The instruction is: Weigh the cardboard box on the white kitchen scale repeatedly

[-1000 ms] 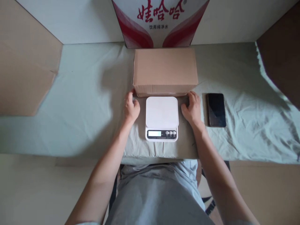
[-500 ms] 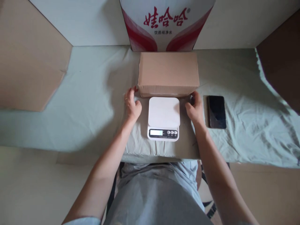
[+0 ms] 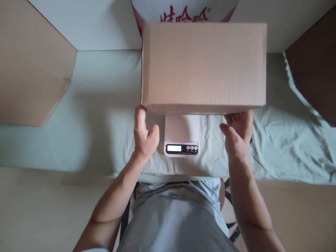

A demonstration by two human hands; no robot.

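A plain brown cardboard box (image 3: pixel 203 66) hangs in the air close to the camera, raised above the table. My left hand (image 3: pixel 144 134) grips its near left bottom corner. My right hand (image 3: pixel 237 134) holds it from under the near right bottom corner. Below the box sits a white digital kitchen scale (image 3: pixel 181 134) with a lit display and three buttons; the box hides the far part of its platform. The phone seen earlier is hidden behind the box and my right hand.
A pale green cloth (image 3: pixel 99 115) covers the table. A red and white printed carton (image 3: pixel 183 12) stands at the back, mostly hidden. Brown cardboard panels stand at the left (image 3: pixel 31 66) and right (image 3: pixel 315 66). My grey shirt fills the bottom centre.
Both hands took hold of the box's lower corners and lifted it up off the table toward the camera; it now looms over the scale and covers the phone.
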